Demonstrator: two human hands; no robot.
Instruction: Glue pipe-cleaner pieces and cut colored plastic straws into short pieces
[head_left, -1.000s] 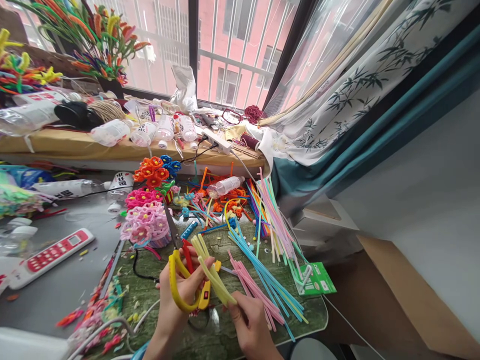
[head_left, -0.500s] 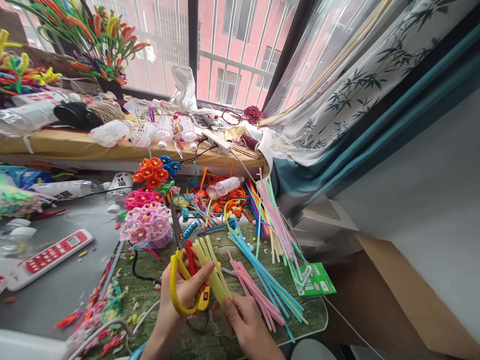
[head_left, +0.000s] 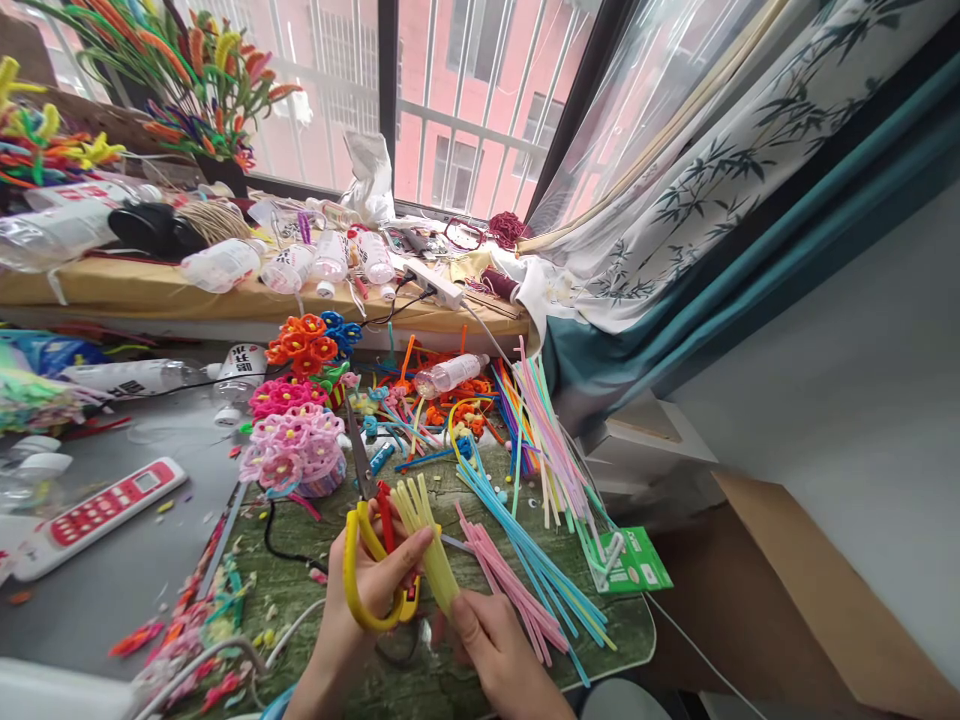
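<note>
My left hand (head_left: pixel 375 575) is closed, with yellow-and-red-handled scissors (head_left: pixel 352 570) hooked over it, blades pointing away from me. Its thumb also pinches a bundle of pale yellow pipe cleaners (head_left: pixel 429 540). At the bundle's lower end, the fingers of my right hand (head_left: pixel 491 640) are closed round the stems. A yellow tool with a small red window (head_left: pixel 410 598) shows beneath my left hand, mostly hidden. Pink pipe cleaners (head_left: pixel 517 590) and light blue ones (head_left: pixel 536 560) lie on the mat just right of my hands. Pink pipe-cleaner flowers (head_left: pixel 292 450) stand beyond my left hand.
A green mat (head_left: pixel 315 660) covers this part of the table. More pipe cleaners (head_left: pixel 551 440) lean by a green card (head_left: pixel 637 560) at the right. A bottle (head_left: pixel 450 375) lies among scraps behind. At left are a red-and-white remote-like device (head_left: pixel 101 515) and a white cable (head_left: pixel 296 632).
Both hands have shifted slightly to the right with the bundle and the scissors. The bundle now bends a little and its upper ends sit closer together.
</note>
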